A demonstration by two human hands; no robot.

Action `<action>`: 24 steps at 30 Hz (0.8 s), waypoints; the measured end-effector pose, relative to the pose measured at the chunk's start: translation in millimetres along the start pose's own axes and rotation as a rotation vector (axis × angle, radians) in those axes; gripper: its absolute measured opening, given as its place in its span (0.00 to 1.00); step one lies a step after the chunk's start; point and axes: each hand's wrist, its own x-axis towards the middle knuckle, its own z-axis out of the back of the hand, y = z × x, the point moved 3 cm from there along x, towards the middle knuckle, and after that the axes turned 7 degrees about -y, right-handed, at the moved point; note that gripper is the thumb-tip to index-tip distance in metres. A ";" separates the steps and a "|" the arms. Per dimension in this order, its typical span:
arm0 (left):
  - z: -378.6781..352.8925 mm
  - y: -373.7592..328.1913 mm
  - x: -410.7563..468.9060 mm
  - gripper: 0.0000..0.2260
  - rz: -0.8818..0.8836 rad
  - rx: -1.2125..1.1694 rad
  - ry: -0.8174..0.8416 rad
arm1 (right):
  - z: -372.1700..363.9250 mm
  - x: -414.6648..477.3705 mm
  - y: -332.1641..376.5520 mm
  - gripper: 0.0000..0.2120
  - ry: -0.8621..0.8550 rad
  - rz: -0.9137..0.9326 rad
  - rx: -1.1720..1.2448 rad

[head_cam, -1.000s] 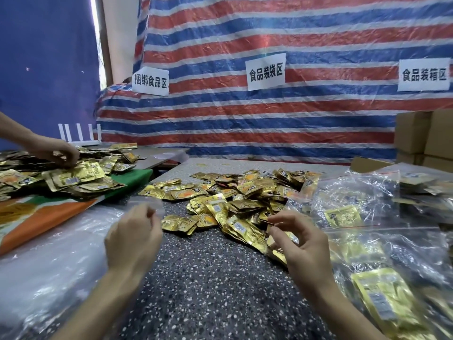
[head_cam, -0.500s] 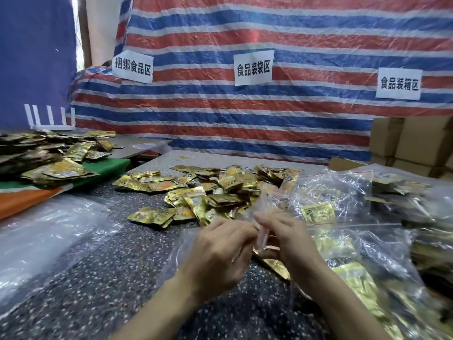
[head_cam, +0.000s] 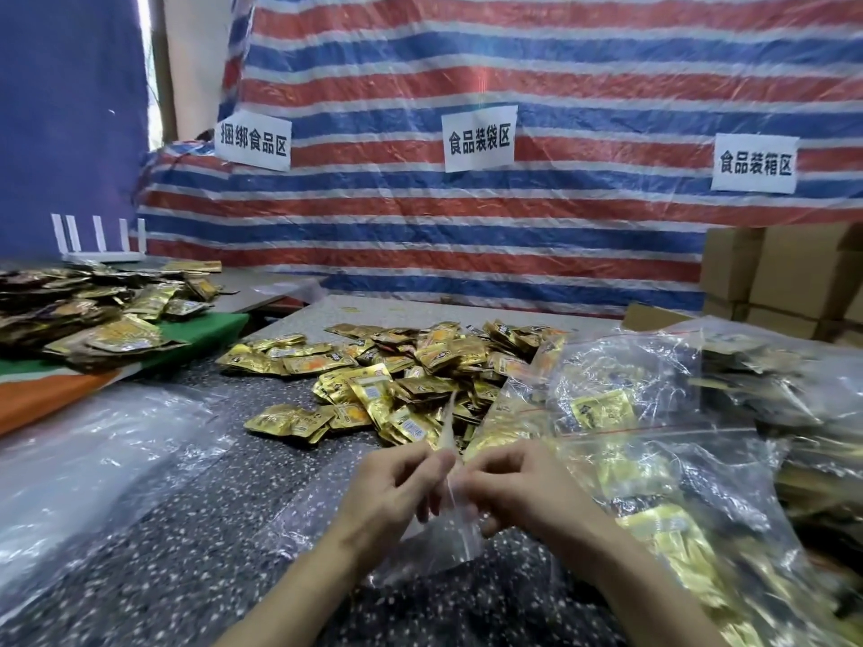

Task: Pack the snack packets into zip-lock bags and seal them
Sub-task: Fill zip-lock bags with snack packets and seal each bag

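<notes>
A clear zip-lock bag (head_cam: 448, 530) hangs between my two hands above the speckled table, its top edge sticking up between them. My left hand (head_cam: 392, 497) pinches one side of the bag's mouth and my right hand (head_cam: 518, 492) pinches the other side, fingertips almost touching. I cannot see any packet inside this bag. A heap of gold snack packets (head_cam: 411, 380) lies just beyond my hands in the middle of the table.
Filled zip-lock bags (head_cam: 677, 450) pile up on the right. Empty clear bags (head_cam: 93, 459) lie on the left. Another heap of packets (head_cam: 93, 315) sits on a green and orange cloth far left. Cardboard boxes (head_cam: 789, 277) stand at the back right before a striped tarp.
My hands came together from apart and now both pinch the bag's mouth in front of me. The other person's hand at the left heap is out of view. The camera turned right.
</notes>
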 end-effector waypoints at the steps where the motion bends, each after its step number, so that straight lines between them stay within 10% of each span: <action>1: -1.7 2.5 -0.1 0.17 0.032 -0.014 0.018 | -0.8 0.0 -0.3 0.06 0.000 0.007 -0.024; 12: 26.1 10.4 9.9 0.23 0.054 -0.176 -0.415 | 20.7 1.5 -3.0 0.15 -0.600 0.152 0.019; 21: 34.9 -5.5 12.5 0.14 -0.090 -0.284 -0.362 | 5.6 -13.0 20.0 0.26 -0.255 0.674 -0.248; 24: 32.4 -9.1 12.0 0.14 -0.055 -0.296 -0.332 | 0.7 -12.7 14.6 0.16 -0.107 0.660 -0.468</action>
